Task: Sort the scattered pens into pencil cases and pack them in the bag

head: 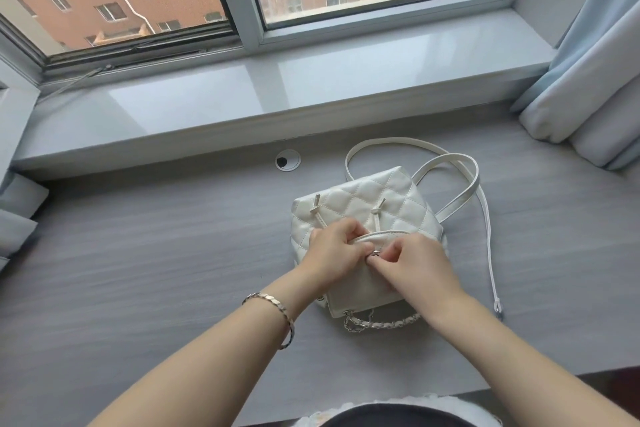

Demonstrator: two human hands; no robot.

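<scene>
Left hand (337, 253): fingers curled over the upper edge of the flap (356, 291) of the bag (374, 198), holding it.
Right hand (415, 263): just beside the left one, thumb and fingers pinched together on the small silver clasp (374, 254) at the middle of the flap.
Bag: white and quilted, lying on the grey table (156, 253) with its bottom toward the window, the flap side toward the person.
Drawstring cords (377, 215): two knotted white cords on the bag's quilted front, just beyond the hands.
Strap (485, 218): long and white, looped on the table behind the bag and running down its right side.
Chain (381, 322): silver and white, at the near edge of the bag, partly under the right wrist.
Bracelet (273, 308): silver, on the left wrist, near and left of the bag.
Cable hole (288, 160): round, in the table beyond the bag, to the left.
Windowsill (242, 97): pale and glossy, behind the bag.
Curtain (588, 80): light blue, far right of the bag.
</scene>
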